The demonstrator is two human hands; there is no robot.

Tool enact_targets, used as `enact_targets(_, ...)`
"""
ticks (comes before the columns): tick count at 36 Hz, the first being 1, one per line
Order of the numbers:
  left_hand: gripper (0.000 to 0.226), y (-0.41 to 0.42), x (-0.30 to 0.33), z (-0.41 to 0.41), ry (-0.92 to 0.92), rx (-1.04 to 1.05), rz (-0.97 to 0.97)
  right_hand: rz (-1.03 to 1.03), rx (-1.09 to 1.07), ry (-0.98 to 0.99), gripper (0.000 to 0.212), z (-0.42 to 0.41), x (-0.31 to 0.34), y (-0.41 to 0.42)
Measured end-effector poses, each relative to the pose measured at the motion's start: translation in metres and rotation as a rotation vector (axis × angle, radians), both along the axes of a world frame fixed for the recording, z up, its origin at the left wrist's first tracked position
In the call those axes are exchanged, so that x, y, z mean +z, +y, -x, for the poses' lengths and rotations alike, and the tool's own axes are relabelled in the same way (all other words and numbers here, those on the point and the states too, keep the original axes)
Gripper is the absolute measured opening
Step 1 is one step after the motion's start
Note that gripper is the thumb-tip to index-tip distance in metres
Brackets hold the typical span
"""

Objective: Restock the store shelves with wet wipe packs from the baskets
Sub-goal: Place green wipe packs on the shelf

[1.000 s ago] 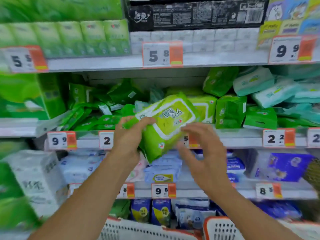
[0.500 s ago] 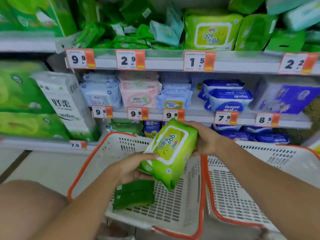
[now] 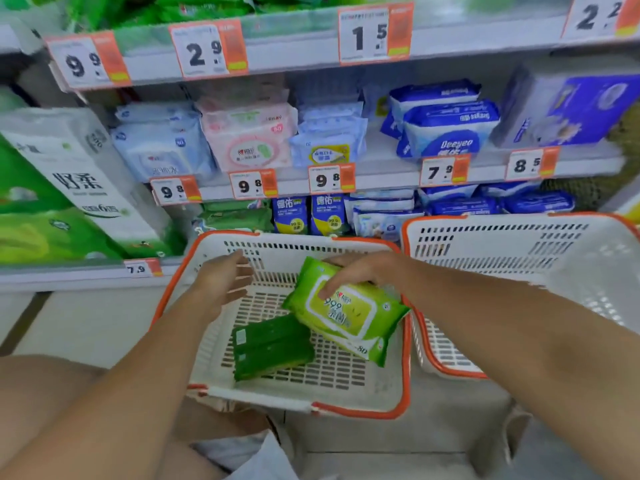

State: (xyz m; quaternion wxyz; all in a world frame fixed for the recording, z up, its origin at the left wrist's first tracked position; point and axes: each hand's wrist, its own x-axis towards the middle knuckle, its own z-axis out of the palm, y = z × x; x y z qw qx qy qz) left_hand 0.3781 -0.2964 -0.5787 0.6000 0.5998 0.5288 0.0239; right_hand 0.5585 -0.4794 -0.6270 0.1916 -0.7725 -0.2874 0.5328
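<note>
Down into the left basket [image 3: 391, 407] the light green pack [image 3: 349, 313] has been brought since half a second ago, and the left hand [image 3: 221, 282], which was cupped beneath it then, has been drawn clear. That left hand is now seen with fingers spread and relaxed above the basket's far wall, nothing held. The pack is gripped by the right hand [image 3: 360, 271] at its upper edge, thumb laid on the printed face and fingers curled over the top. It is tilted, its lower corner hanging over the basket floor, just beside two flat dark green packs [image 3: 270, 344] lying there; whether they touch cannot be told. The right basket [image 3: 519, 244] stands alongside, its contents not visible. Such a pack is judged soft and squashy, fairly light but dense with wet cloth, its film wrap slick, so a hold across the short edge or around the thick middle would be firmer than a pinch at a corner. Stocked shelves [image 3: 311, 50] with price tags are seen above.
</note>
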Motion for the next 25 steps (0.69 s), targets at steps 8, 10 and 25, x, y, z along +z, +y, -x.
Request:
enact_targets(8, 0.017, -0.02, 0.109, -0.09, -0.453, -0.383, -0.649, -0.826, -0.303, -0.848, 0.037, -0.051, 0.072, 0.011)
enact_targets(10, 0.014, -0.026, 0.17, -0.128, -0.633, -0.4, -0.784, -1.141, -0.437, -1.062, 0.026, -0.074, 0.156, 0.0)
enact_targets(25, 0.082, -0.025, 0.284, -0.362, 0.023, -0.812, -1.457, -0.718, -1.029, -0.96, 0.083, -0.248, 0.391, 0.008)
